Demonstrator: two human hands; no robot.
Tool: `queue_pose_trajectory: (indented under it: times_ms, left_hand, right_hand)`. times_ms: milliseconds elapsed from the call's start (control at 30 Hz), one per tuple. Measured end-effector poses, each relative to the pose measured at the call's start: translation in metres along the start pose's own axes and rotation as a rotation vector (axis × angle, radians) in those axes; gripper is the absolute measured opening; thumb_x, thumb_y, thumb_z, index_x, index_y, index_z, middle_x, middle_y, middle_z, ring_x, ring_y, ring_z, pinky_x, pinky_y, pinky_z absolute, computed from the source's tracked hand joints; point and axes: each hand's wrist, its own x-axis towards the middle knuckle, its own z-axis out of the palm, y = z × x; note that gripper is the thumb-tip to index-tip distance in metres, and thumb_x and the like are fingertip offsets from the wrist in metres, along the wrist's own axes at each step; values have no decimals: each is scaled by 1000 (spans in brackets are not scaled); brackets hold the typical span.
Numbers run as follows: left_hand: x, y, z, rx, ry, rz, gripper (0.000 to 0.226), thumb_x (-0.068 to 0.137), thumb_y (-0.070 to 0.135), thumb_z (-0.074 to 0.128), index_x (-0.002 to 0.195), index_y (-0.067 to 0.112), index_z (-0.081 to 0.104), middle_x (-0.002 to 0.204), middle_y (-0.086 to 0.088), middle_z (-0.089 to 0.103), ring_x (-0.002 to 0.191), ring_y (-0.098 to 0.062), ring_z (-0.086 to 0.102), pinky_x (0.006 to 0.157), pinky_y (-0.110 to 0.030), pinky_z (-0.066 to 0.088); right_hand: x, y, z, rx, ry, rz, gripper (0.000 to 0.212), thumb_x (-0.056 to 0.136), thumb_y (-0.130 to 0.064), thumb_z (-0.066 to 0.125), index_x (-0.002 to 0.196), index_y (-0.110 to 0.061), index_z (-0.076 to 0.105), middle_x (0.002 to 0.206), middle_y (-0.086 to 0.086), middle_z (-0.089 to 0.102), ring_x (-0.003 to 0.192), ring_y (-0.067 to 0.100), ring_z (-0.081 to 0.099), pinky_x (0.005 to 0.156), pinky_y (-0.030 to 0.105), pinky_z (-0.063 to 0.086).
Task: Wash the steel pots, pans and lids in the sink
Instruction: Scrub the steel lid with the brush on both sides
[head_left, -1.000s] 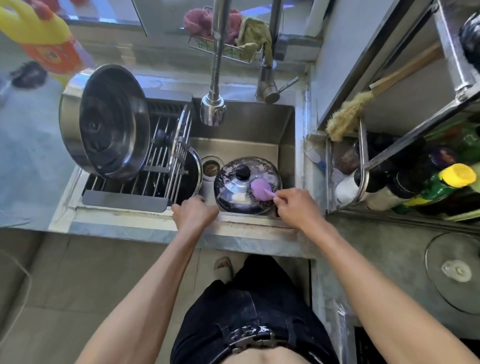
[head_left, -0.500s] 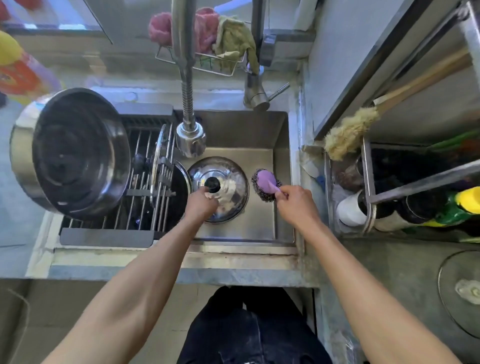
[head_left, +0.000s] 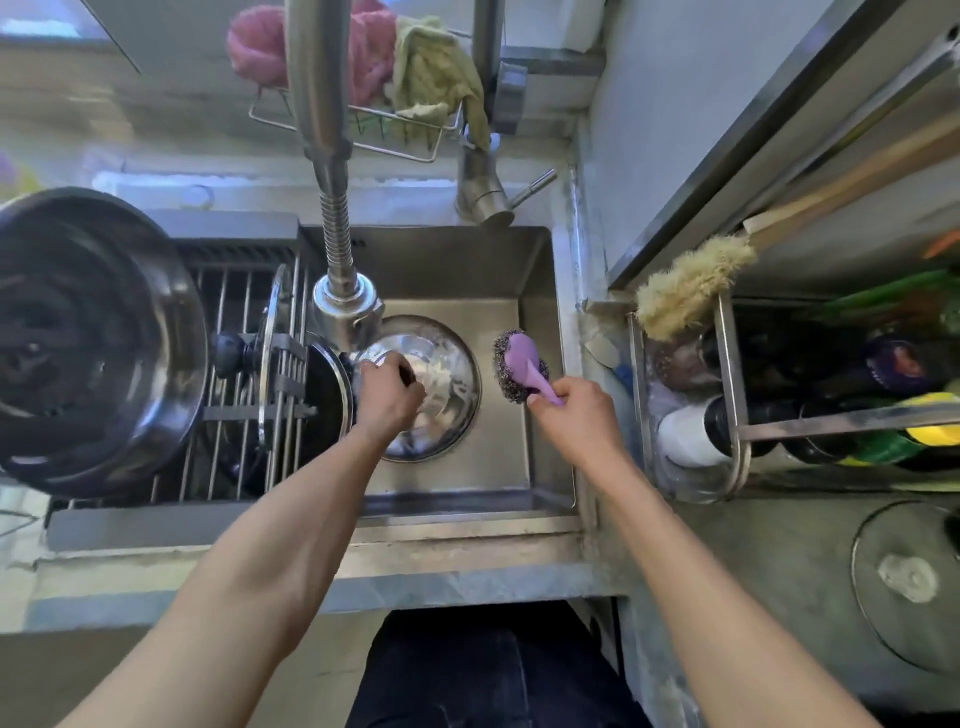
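Note:
A round steel lid lies in the steel sink, under the pull-down faucet head. My left hand covers its middle, fingers curled round the lid's knob, which is hidden. My right hand grips the purple handle of a steel-wool scrubber, held just right of the lid and apart from it. A large steel pot lies tilted on the drying rack at left. Another lid with a black knob stands on edge in the rack.
A wire caddy with pink and yellow cloths hangs behind the faucet. A second tap stands at the back. Right of the sink a steel rack holds bottles and a bristle brush. A glass lid lies on the right counter.
The lid moved from the sink's front right to under the faucet. My left hand left the sink's front edge and took the lid's knob. My right hand lifted the scrubber off the lid.

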Motion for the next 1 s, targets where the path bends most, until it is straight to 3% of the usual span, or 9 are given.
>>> queue_pose_trajectory:
  times_ms: [67, 133, 233, 300, 433, 567, 767, 900, 1000]
  left_hand:
    - [-13, 9, -12, -142, 42, 73, 18, 78, 5, 71, 93, 13, 63, 84, 2, 59, 80, -16, 58, 63, -6, 40]
    - [-27, 16, -23, -254, 51, 116, 23, 81, 7, 71, 98, 21, 65, 85, 8, 62, 82, -13, 61, 75, -5, 45]
    - [-47, 19, -39, -470, 22, 88, 24, 80, 19, 69, 96, 36, 67, 98, -1, 72, 90, -24, 72, 86, -43, 61]
    - [-61, 21, -47, -560, 15, 100, 26, 79, 20, 70, 101, 34, 67, 101, -7, 71, 91, -28, 74, 83, -48, 62]
    - [-75, 21, -56, -660, 49, 95, 27, 90, 7, 69, 116, 16, 66, 104, -16, 70, 74, -18, 73, 71, -32, 61]
    - [-88, 25, -63, -689, 46, 92, 26, 95, 3, 63, 120, 8, 64, 103, -18, 67, 64, -11, 68, 60, -18, 55]
    - [-107, 21, -72, -732, 36, 108, 32, 99, 13, 65, 130, 17, 58, 106, -7, 70, 86, -17, 70, 77, -27, 60]
    - [-105, -10, -65, -711, 60, -253, 53, 98, 44, 59, 136, 7, 57, 133, -14, 63, 121, -26, 60, 101, -35, 46]
    - [-106, -19, -62, -1172, -138, -586, 61, 102, 52, 50, 140, 4, 53, 140, -22, 56, 134, -37, 50, 110, -47, 42]
  right_hand:
    - [-2, 0, -4, 25, 13, 37, 24, 91, -28, 61, 82, -5, 64, 75, 8, 62, 74, 28, 55, 56, 29, 36]
    - [-4, -1, -6, 76, 29, 55, 26, 90, -34, 64, 79, -11, 60, 73, 2, 59, 72, 24, 54, 54, 27, 36]
    - [-10, -8, -7, 217, 20, 45, 34, 85, -48, 71, 88, -16, 60, 81, -4, 61, 73, 12, 55, 57, 27, 36]
    - [-13, -13, -7, 406, -5, 64, 43, 80, -51, 76, 103, -17, 65, 86, -9, 64, 73, 6, 56, 58, 23, 37]
    - [-16, -18, -4, 715, -10, 156, 25, 81, -37, 81, 93, -24, 64, 55, -17, 52, 53, 3, 42, 51, 22, 30]
    - [-19, -25, -3, 872, -58, 122, 14, 90, -23, 73, 96, -27, 61, 64, -14, 55, 43, 5, 30, 39, 21, 25]
    - [-22, -34, -9, 1015, 12, 201, 12, 96, -14, 64, 86, -16, 57, 63, -2, 46, 39, 6, 25, 34, 21, 20]
    - [-17, -34, -14, 1086, 102, 235, 19, 97, -11, 62, 80, -17, 57, 61, -4, 49, 35, 5, 26, 32, 21, 23]
    - [-16, -37, -10, 1193, 64, 255, 20, 97, -9, 60, 79, -16, 56, 53, -7, 47, 34, 5, 27, 31, 20, 22]
